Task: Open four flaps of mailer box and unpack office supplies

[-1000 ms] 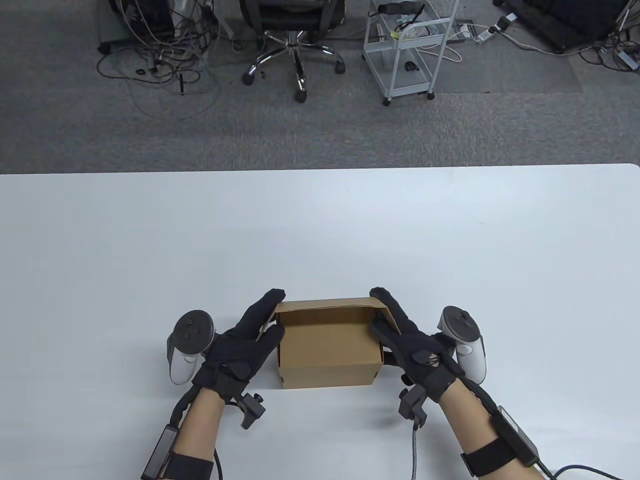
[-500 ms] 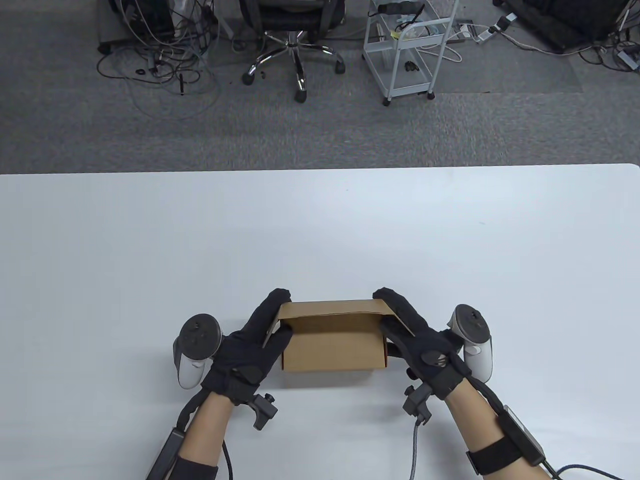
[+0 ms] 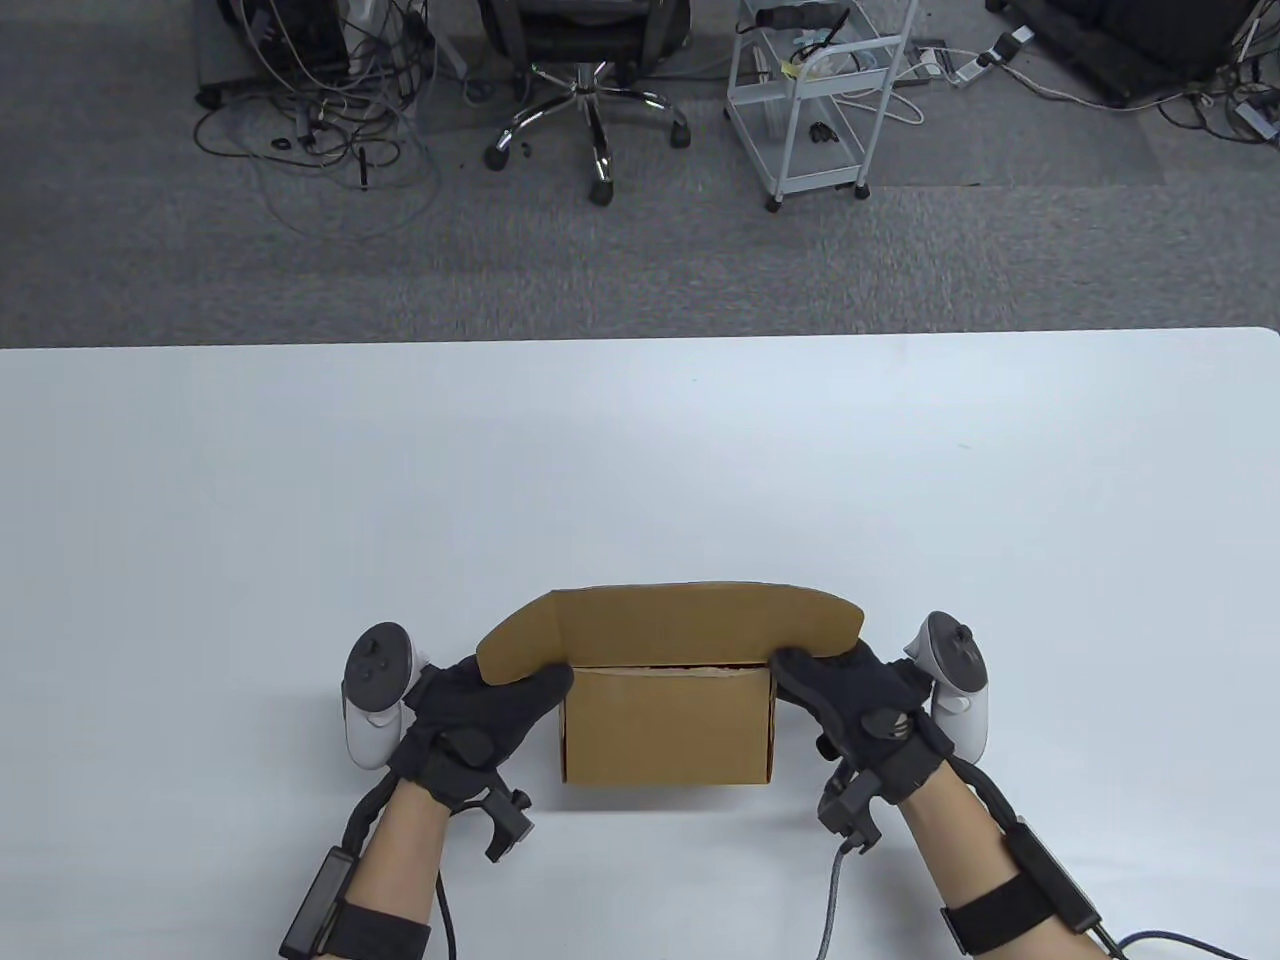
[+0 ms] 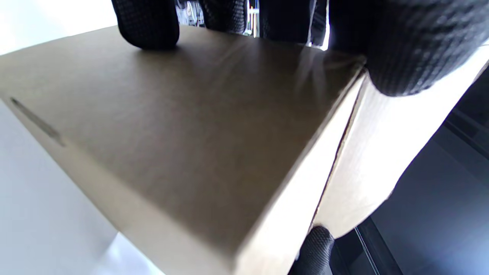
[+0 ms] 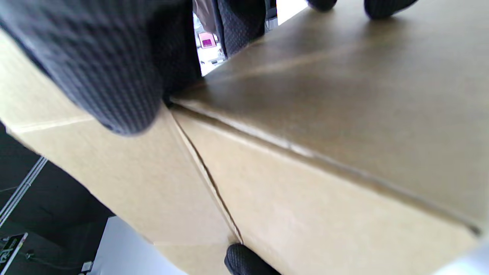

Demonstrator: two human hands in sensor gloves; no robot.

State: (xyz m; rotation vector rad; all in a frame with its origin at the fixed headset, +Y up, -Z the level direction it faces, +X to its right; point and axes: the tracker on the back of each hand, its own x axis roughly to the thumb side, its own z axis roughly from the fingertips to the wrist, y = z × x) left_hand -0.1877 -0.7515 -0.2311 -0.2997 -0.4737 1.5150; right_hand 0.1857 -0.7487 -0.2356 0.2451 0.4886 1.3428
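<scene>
A brown cardboard mailer box stands at the front middle of the white table. Its lid is lifted, with the two side ears spread out left and right. A thin strip of the inside shows under the lid; the contents are hidden. My left hand grips the lid's left ear, thumb in front. My right hand grips the right ear the same way. In the left wrist view the fingers press on the cardboard. In the right wrist view the thumb presses on the box.
The table's far edge runs across the middle of the table view. Beyond it on the floor are an office chair, a white wire cart and loose cables.
The lid has swung up from the box and its side ears have come out and spread wide. Both hands have slid back toward me along the box sides.
</scene>
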